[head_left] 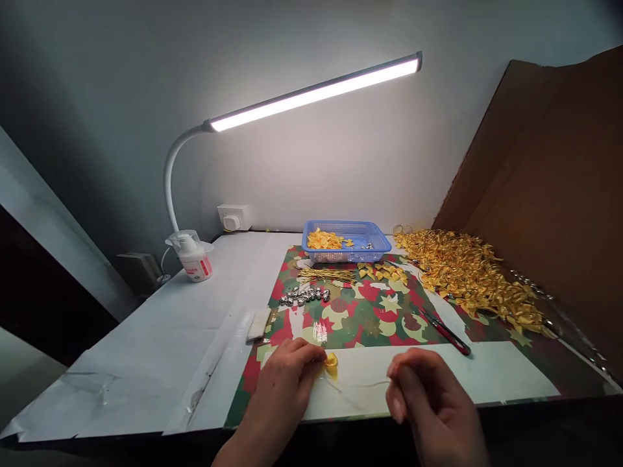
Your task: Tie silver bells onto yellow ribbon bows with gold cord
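Note:
My left hand (292, 379) pinches a small yellow petal-like piece (331, 363) between thumb and fingertips, over the pale strip at the table's front. To the right, my right hand (423, 395) is closed in a pinch on the end of a thin pale thread (367, 384), which runs across toward the yellow piece. Beyond the hands lie silver beads (305, 297), a bundle of gold wires (327, 275) and loose yellow pieces (383, 272). Red-handled scissors or pliers (446, 332) rest right of centre.
A blue basket (346, 254) with yellow pieces stands at the back. A large gold pile (467, 269) spreads at the right, beside a cardboard sheet (545, 168). At the left are a pump bottle (195, 259) and a lamp (316, 93) reaching overhead. A white pad (259, 324) lies nearer.

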Demonstrator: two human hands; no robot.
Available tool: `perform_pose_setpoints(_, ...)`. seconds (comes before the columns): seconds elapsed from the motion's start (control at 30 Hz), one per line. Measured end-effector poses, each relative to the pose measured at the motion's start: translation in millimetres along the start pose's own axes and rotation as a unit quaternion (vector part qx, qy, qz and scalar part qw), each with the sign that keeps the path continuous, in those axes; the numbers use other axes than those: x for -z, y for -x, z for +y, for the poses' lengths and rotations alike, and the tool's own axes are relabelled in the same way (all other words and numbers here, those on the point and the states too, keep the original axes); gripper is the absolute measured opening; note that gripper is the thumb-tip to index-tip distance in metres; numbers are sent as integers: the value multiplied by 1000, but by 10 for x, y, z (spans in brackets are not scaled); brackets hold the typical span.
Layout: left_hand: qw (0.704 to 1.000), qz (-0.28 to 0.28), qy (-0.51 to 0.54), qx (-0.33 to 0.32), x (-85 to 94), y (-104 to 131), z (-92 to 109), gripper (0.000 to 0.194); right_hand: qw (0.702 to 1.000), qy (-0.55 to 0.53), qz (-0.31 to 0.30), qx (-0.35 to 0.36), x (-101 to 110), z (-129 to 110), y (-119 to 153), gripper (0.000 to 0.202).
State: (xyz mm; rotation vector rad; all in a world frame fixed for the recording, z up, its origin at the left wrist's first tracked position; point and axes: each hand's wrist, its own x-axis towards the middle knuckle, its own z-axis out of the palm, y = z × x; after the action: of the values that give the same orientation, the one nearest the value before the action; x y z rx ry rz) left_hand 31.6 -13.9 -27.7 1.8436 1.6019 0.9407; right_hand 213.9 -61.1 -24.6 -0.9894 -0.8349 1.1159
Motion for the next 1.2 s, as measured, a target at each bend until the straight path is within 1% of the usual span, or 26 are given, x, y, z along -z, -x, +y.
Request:
perform_pose_setpoints(0.1,999,6,-27,-22,11,-20,-35,21,999,37,-29,-5,-18,181,-181,32)
perform_pose_setpoints(0.17,999,2,-40,-30,80,-62,-47,20,998,47,-37,-2,-25,284,-249,33)
perform_pose_setpoints(0.27,997,18,-75,-22,280,-212,-80,19,998,47,-47,-4,-14,387,-303,33)
perform_pose_setpoints(0.37,988,65,-138,12,495,-452,-152,17,997,40,-61,-8,18,440,-338,33)
perform_pose_setpoints(0.4,984,74,-160,24,547,-537,-181,16,997,39,-67,-8,27,450,-345,33)
perform_pose_setpoints(0.43,980,70,-181,34,584,-616,-212,15,997,39,-72,-7,33,457,-349,33)
perform_pose_setpoints(0.5,975,49,-214,45,616,-745,-268,14,996,43,-83,-7,39,464,-342,33)
perform_pose_setpoints(0.57,971,24,-233,46,605,-821,-312,16,994,49,-94,-11,39,464,-323,32)
perform_pose_setpoints(0.63,970,11,-240,44,574,-849,-342,16,993,54,-105,-15,40,461,-302,32)
perform_pose_setpoints(0.73,972,11,-230,43,532,-843,-368,14,991,60,-115,-17,51,459,-286,32)
perform_pose_setpoints(0.83,980,27,-194,44,519,-844,-374,15,989,70,-129,-18,65,468,-288,33)
perform_pose_setpoints(0.9,986,50,-153,46,528,-855,-361,14,988,75,-135,-21,70,478,-293,34)
perform_pose_setpoints(1.0,993,93,-55,56,544,-824,-293,14,987,80,-139,-20,69,488,-296,34)
perform_pose_setpoints(1.07,991,101,41,72,530,-725,-207,18,986,82,-142,-16,70,490,-296,33)
perform_pose_setpoints(1.13,979,73,162,101,483,-552,-92,29,985,84,-147,-10,77,488,-299,31)
perform_pose_setpoints(1.2,948,20,288,137,407,-335,39,34,984,87,-154,0,85,480,-303,29)
